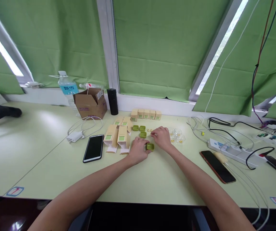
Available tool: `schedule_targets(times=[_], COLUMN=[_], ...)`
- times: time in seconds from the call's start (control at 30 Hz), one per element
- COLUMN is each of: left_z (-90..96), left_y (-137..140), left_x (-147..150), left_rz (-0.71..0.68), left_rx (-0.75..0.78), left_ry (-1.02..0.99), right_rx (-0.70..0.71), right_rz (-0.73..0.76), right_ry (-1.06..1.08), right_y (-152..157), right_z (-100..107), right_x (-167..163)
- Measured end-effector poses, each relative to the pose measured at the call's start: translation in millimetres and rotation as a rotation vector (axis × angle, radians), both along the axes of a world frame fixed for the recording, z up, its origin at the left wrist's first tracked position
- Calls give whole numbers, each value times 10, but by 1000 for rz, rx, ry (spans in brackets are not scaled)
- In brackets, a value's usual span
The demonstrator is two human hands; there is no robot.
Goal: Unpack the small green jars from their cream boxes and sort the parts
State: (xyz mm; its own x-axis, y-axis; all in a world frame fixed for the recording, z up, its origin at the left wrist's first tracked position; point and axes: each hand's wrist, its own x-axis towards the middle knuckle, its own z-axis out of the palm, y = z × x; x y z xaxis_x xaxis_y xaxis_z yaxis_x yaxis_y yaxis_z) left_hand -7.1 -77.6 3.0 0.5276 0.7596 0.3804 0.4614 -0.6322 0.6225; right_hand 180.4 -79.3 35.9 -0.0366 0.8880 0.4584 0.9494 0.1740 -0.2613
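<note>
My left hand (138, 150) is closed on a small olive-green square cup (150, 147), held just above or on the table. My right hand (162, 137) has its fingers pinched together near some tiny yellow pieces (149, 130); whatever lies between its fingertips is too small to make out. Beyond the left hand are more green cups, one (143, 135) close to its fingertips and two others behind it. Several clear plastic cups with yellow bits inside (180, 138) stand right beside the right hand. Left of the left hand are beige cartons (122, 136) with open flaps.
A row of small beige boxes (146, 114) lines the back. Leftward are a phone (93, 148), a white charger (74, 136), a cardboard box (91, 104), a black cylinder (112, 102) and a water bottle (68, 88). Rightward lie another phone (217, 166), a power strip (234, 152) and tangled cables.
</note>
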Motion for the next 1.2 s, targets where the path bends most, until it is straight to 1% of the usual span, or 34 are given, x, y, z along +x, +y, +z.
schedule_targets(times=[0.1, 0.17, 0.27, 0.33, 0.47, 0.53, 0.6, 0.67, 0.77, 0.87, 0.97, 1.07, 1.2], left_z=[15, 30, 47, 50, 34, 26, 41, 102, 302, 561, 747, 804, 772], left_y=[-35, -66, -106, -119, -118, -123, -131, -126, -43, 138, 327, 449, 528], left_x=[-7, -11, -16, -19, -16, -7, 2, -2, -68, -210, -353, -416, -373], left_rz=[30, 44, -4, -57, -92, -94, -99, -98, -40, 92, 215, 257, 236], left_rx=[72, 162, 305, 362, 398, 411, 432, 459, 489, 474, 434, 406, 404], left_ry=[57, 98, 166, 201, 231, 242, 249, 240, 186, 154, 255, 426, 622], right_rx=[-17, -20, -27, -30, -6, 38, 107, 131, 106, 75, 33, -11, -52], right_rz=[-26, -28, -26, -21, -35, -58, -74, -72, -89, -90, -101, -103, -110], right_ry=[-61, -80, -103, -105, -73, -33, 40, 86, 138, 167, 126, 37, -23], right_y=[203, 299, 377, 383, 259, 120, -59, -246, -451, -502, -462, -444, -476], right_z=[-25, -45, -74, -77, -15, 9, -17, -104, -285, -390, -389, -362, -347], right_x=[-24, -60, -110, -120, -52, 24, 107, 175, 220, 199, 149, 109, 87])
